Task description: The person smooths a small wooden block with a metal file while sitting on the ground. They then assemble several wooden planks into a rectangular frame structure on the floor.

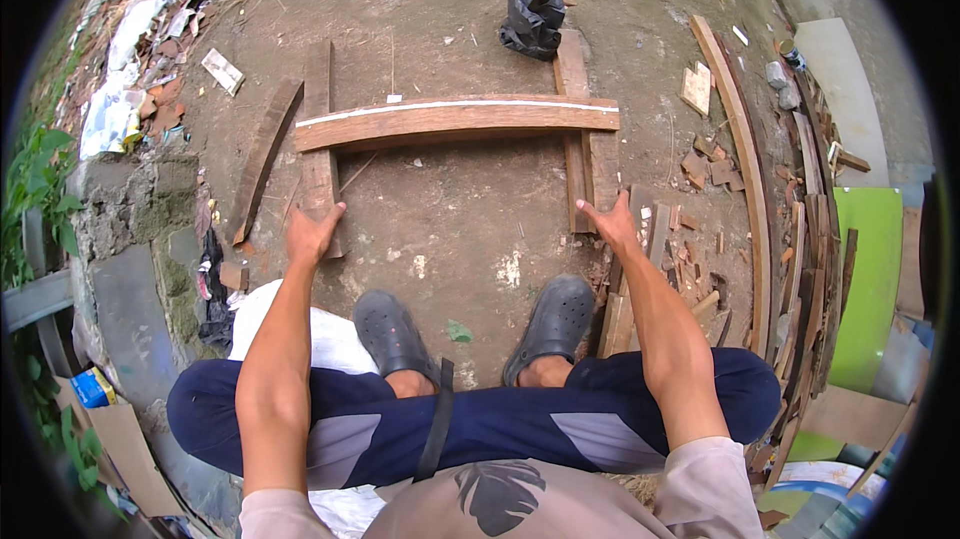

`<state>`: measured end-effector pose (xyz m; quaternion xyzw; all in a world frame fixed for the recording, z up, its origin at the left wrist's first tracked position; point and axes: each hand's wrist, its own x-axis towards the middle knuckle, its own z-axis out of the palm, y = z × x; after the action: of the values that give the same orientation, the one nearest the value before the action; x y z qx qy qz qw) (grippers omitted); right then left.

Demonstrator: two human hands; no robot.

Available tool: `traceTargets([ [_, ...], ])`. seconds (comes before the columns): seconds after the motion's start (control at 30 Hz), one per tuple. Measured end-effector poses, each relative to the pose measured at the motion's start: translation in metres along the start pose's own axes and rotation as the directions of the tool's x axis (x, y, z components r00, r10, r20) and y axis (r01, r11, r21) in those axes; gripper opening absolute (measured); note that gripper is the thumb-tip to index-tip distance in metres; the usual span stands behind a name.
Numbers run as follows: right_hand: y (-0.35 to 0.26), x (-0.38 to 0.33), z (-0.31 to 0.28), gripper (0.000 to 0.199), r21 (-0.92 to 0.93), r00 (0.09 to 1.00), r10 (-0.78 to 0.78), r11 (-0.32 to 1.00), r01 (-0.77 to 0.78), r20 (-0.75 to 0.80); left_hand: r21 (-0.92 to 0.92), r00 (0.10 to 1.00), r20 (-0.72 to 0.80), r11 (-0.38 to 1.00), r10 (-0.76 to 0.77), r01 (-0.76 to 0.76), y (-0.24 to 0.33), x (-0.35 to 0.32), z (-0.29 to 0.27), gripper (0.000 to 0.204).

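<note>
A reddish-brown wooden beam [460,120] with a white strip along its top edge lies crosswise over two lengthwise pieces of wood. At the near end of the left wooden piece [318,89], my left hand [314,231] is closed round it, thumb on the inner side and fingers mostly hidden. My right hand [609,222] grips the near end of the right wooden piece [572,64] the same way, thumb pointing inward. Both arms reach forward past my bent knees. The crosspiece sits beyond both hands, touched by neither.
A black plastic bag [533,15] rests by the right piece's far end. Beside the left piece lies a loose plank [268,161]. A long timber [740,159], scraps and a hammer [718,287] lie to the right. A block wall [135,279] stands left; my clogs [555,324] are between the hands.
</note>
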<state>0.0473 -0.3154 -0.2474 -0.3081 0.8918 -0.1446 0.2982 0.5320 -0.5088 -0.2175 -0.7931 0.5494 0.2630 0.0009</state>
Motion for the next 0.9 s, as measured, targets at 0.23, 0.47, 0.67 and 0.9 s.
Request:
traceTargets([
  [0.23,-0.008,-0.016,0.016,0.112,-0.239,0.994,-0.05,0.971,0.024,-0.102,0.059,0.994,-0.112,0.998,0.007,0.0,0.002,-0.01,0.037,0.101],
  [0.47,-0.01,-0.018,0.022,0.101,-0.223,0.993,-0.071,0.974,0.049,-0.092,0.09,0.993,-0.116,0.996,0.031,-0.021,-0.009,0.0,0.041,0.092],
  [0.67,-0.01,-0.019,0.023,0.099,-0.226,0.989,-0.09,0.972,0.063,-0.113,0.119,0.992,-0.126,0.993,0.023,-0.008,-0.008,-0.006,0.035,0.092],
  [0.9,0.003,-0.011,-0.004,0.105,-0.002,0.997,-0.08,0.997,0.08,0.015,-0.094,0.994,-0.075,0.991,0.085,-0.092,-0.015,-0.004,0.017,0.101],
])
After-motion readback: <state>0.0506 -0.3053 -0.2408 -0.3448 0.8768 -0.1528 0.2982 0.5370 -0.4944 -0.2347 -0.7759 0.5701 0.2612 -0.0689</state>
